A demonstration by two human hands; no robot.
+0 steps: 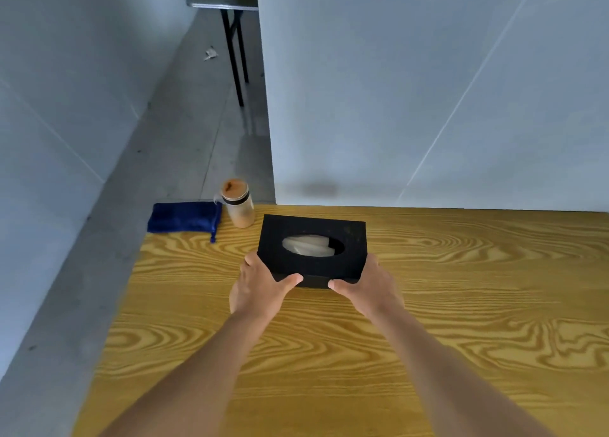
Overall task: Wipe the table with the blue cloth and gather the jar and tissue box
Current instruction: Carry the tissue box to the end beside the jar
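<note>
Head-worn, forward-down, close over table point(428, 354)

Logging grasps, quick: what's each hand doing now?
Left hand: holding the black tissue box.
Right hand: holding the same box.

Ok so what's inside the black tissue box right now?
Through the oval opening in the top of the tissue box, pale folded tissues show. How many lie below is hidden by the box's walls. The left hand and right hand grip its near corners.
</note>
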